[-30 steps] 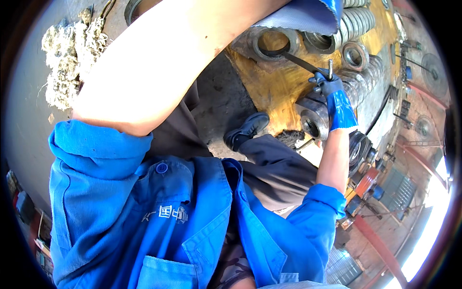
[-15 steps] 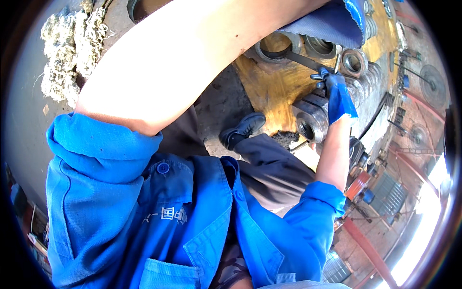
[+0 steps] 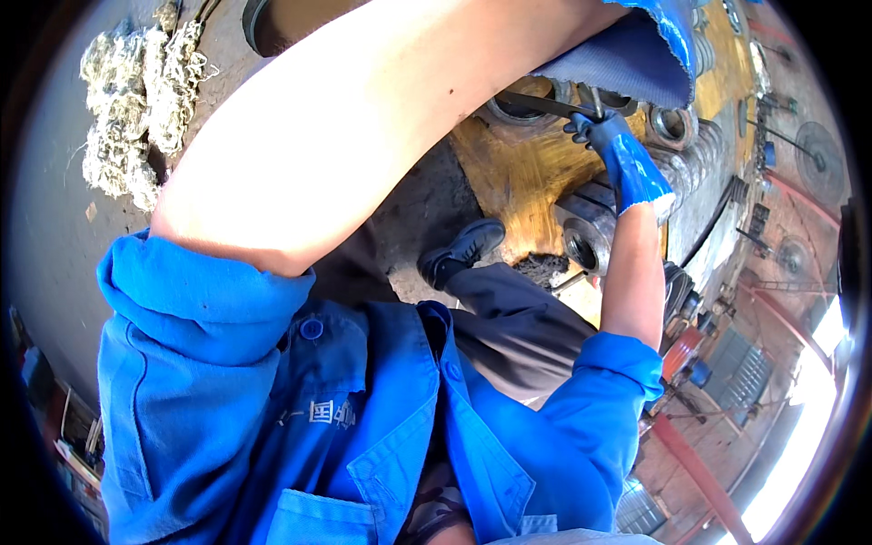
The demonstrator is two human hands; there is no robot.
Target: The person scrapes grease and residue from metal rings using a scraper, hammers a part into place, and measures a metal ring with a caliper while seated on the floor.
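Note:
My right hand, in a blue coated glove, is closed around the end of a flat dark metal bar. A pale rod stands up at the grip. The bar lies across the opening of a thick metal ring, and its far end passes behind my left forearm. My left arm reaches across to the upper right. Only the loose cuff of my left glove shows; its fingers are out of sight. Beside my right hand lies another metal ring.
A row of metal rings lies on the yellowish work surface. Frayed pale rope-like bundles lie at the upper left, near a round dark-rimmed container. My shoe is close to the surface's edge. Several round discs stand at the far right.
My right hand has moved left and slightly up with the bar, which now reaches farther across the ring and behind my left forearm. My left arm has barely shifted.

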